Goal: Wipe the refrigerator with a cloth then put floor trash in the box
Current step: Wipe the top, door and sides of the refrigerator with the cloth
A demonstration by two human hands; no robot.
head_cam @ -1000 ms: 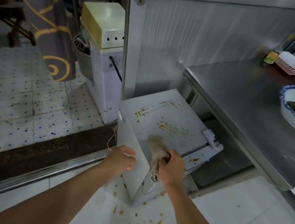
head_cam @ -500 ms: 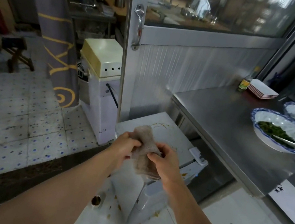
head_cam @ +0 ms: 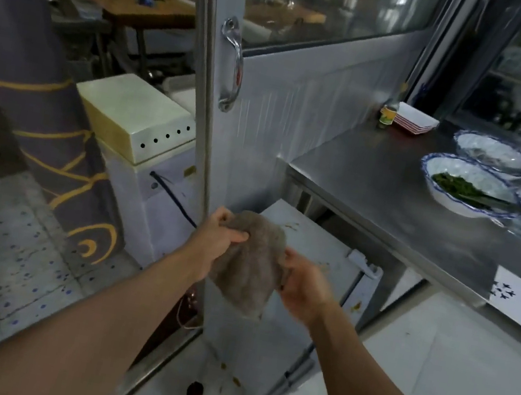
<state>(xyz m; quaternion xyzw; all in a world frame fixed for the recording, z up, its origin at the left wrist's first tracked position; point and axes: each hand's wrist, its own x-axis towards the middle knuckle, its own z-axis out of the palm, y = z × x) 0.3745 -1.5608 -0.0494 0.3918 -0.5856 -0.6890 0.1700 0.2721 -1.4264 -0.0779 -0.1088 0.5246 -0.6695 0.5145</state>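
A grey-brown cloth (head_cam: pixel 250 265) hangs spread out in front of me, above a small white refrigerator (head_cam: pixel 322 253) that stands under the steel counter. My left hand (head_cam: pixel 218 240) pinches the cloth's upper left edge. My right hand (head_cam: pixel 301 284) grips its right side from behind. The refrigerator's top shows a few yellow-brown smears near its far edge; the cloth hides most of it. Small yellow-brown scraps of trash (head_cam: pixel 235 381) lie scattered on the white floor at the refrigerator's foot. No box is in view.
A steel counter (head_cam: pixel 389 206) on the right carries two blue-rimmed bowls (head_cam: pixel 473 188), one with greens, plus stacked trays and a bottle. A glass door with a metal handle (head_cam: pixel 232 63) stands just behind. A cream-topped machine (head_cam: pixel 137 120) sits left of the door frame. A floor drain (head_cam: pixel 194 391) lies below.
The cloth was lifted off the refrigerator top and both hands now hold it spread open in the air; a second ago only my right hand pressed it on the refrigerator. The view tilted upward.
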